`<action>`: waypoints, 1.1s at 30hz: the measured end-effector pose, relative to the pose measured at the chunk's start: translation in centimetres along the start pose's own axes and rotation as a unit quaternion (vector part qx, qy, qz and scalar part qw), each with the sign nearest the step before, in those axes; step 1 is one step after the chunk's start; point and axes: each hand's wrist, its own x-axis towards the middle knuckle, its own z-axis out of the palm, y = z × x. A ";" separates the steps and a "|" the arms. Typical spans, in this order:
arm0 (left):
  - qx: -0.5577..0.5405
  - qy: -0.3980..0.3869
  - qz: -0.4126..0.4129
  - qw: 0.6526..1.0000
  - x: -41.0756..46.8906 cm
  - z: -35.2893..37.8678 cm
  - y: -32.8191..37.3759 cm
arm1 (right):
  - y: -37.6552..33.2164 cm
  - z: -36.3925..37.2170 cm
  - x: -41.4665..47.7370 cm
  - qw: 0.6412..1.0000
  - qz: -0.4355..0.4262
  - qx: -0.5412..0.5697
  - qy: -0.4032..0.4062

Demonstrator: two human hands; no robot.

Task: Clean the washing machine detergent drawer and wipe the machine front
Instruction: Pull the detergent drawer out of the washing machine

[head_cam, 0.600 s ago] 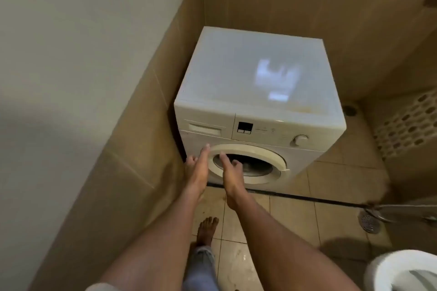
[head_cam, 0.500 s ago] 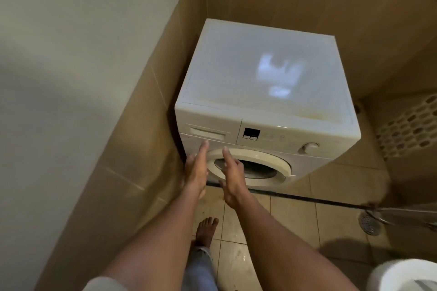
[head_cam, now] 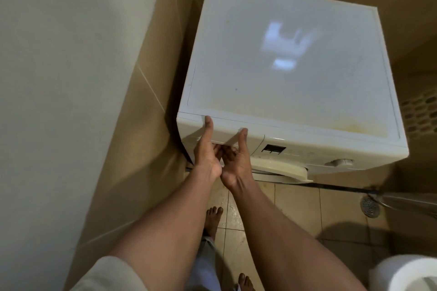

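White washer, corner; drawer closed, front top-L.

Nothing here can be read. On the washer, the dark display shows no figures I can make out. The faint marks between it and the dial are too blurred, and any label on the drawer is illegible.

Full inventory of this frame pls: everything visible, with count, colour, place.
washing machine: 1, white, in tiled corner
detergent drawer: 1, white, machine front, upper left
display: 1, dark, right of drawer
dial: 1, white, front right
door: 1, cream, below display
floor drain: 1, metal, floor right
toilet: 1, white, bottom right
feet: 2, bare, on beige tiles
left grip: 1, bare hand, fingers curled under drawer front
right grip: 1, bare hand, likewise, beside left
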 end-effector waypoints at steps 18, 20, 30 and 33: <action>-0.001 -0.006 -0.001 1.000 -1.9 -4.8 -3.6 | 3.2 -4.0 -3.7 0.995 -0.034 -0.092 0.001; -0.005 -0.009 -0.006 1.000 -3.1 -5.7 -4.2 | 3.8 -4.7 -4.8 0.995 -0.023 -0.093 0.000; 0.015 -0.023 0.015 1.000 -6.8 -10.4 -7.5 | 5.6 -9.0 -9.5 0.988 -0.010 -0.154 -0.010; 0.016 -0.024 0.016 0.999 -7.2 -10.3 -7.1 | 5.3 -9.1 -9.9 0.986 -0.014 -0.168 -0.013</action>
